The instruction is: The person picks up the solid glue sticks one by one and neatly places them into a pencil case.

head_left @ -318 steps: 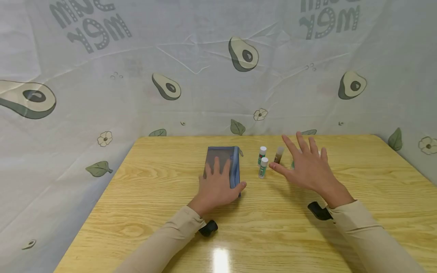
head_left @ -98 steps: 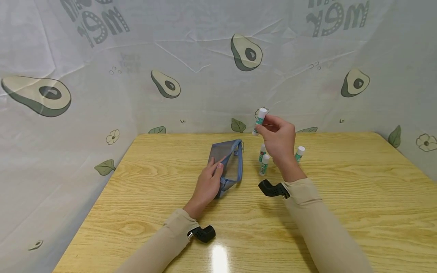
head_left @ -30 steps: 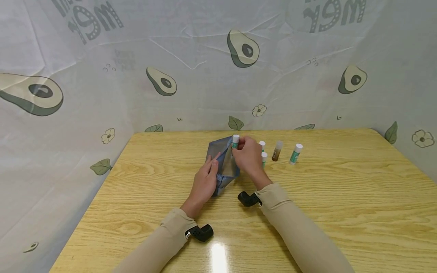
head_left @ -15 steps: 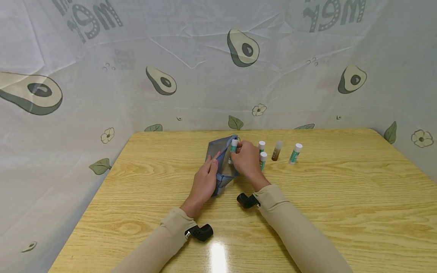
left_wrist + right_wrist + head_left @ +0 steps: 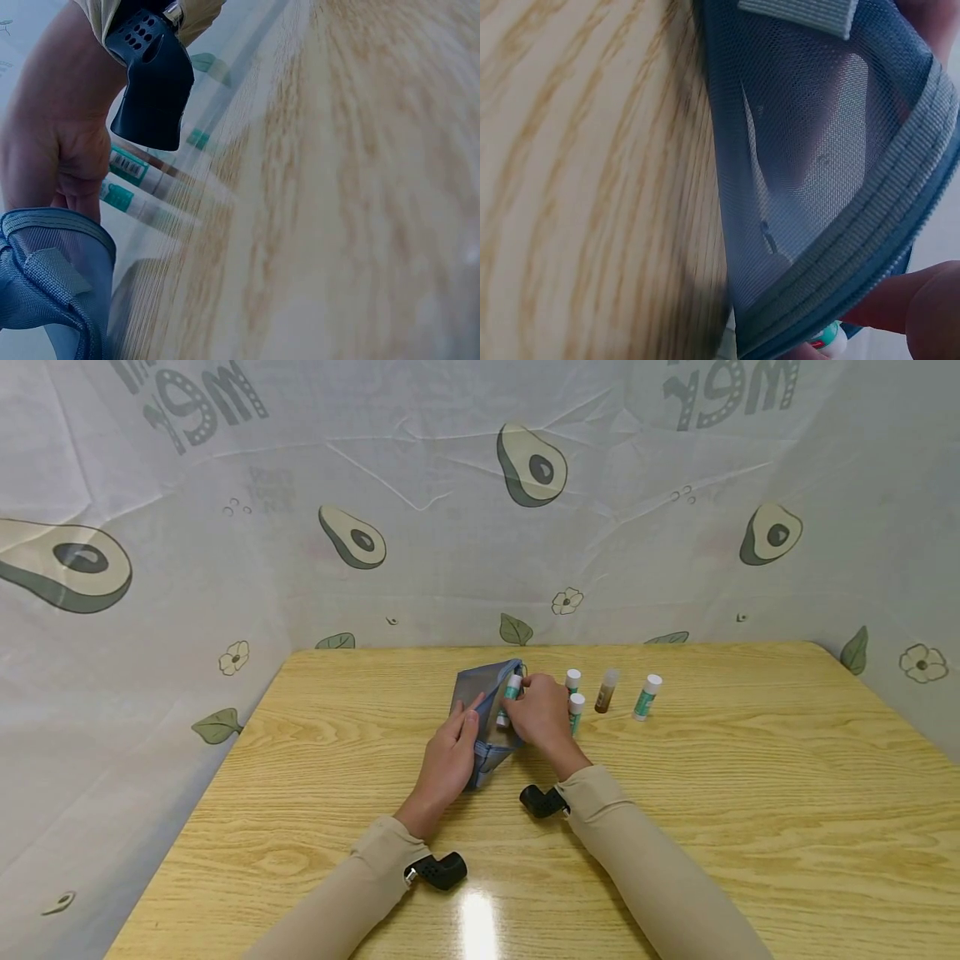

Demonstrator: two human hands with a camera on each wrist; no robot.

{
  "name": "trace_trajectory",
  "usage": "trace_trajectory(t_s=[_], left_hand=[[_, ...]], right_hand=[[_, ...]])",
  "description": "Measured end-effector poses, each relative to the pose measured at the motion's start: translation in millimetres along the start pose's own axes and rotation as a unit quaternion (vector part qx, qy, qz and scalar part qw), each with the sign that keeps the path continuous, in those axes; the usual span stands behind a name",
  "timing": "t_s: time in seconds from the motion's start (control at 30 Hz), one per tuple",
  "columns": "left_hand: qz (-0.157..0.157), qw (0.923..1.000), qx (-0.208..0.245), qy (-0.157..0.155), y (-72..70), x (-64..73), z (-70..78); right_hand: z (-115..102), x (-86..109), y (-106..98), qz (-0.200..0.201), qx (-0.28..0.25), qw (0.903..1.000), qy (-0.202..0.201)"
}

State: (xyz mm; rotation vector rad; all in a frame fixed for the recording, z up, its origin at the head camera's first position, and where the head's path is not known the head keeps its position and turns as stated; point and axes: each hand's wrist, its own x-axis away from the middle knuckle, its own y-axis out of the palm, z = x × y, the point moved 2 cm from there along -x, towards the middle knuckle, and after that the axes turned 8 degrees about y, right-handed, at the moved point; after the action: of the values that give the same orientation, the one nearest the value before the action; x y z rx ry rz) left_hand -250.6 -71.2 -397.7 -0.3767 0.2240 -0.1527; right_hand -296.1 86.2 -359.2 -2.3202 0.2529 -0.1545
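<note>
A blue mesh zip pouch stands propped on the table with its zipped mouth spread apart, facing right. My left hand grips its near-left side, thumb along the upper edge. A white-capped green glue stick is pinched in my right hand; it leans inside the pouch's mouth, cap up. In the right wrist view, the pouch's mesh wall fills much of the picture and only a bit of the glue stick shows past the zip. The left wrist view shows the right hand reaching in behind the pouch rim.
Right of the pouch, two white-capped glue sticks stand close together, partly behind the right hand. Beyond them are a brown clear-capped stick and another green glue stick. A patterned cloth hangs behind the wooden table.
The pouch, flat under my left hand at first, now gapes in its grip. My right hand has picked up a glue stick, carried it left and lowered it, tilting, into the pouch's mouth.
</note>
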Motion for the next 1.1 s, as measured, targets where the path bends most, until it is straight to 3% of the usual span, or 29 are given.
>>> trace_trajectory(t_s=[0.57,0.67,0.9,1.1], left_hand=[[-0.007,1.0000,0.004,0.001,1.2,-0.4,-2.1],[-0.006,1.0000,0.003,0.002,0.9,-0.4,-2.2],[-0.003,1.0000,0.000,0.004,1.2,-1.0,-3.2],[-0.002,1.0000,0.000,0.002,1.8,-1.2,-3.2]], right_hand=[[5,-4.5,2,-0.019,-0.015,0.9993,0.029],[3,-3.3,1,-0.025,-0.027,0.9992,0.019],[-8,2.2,-10,0.009,-0.062,0.9979,-0.015],[-22,11.7,-32,0.017,-0.091,0.9920,-0.085]])
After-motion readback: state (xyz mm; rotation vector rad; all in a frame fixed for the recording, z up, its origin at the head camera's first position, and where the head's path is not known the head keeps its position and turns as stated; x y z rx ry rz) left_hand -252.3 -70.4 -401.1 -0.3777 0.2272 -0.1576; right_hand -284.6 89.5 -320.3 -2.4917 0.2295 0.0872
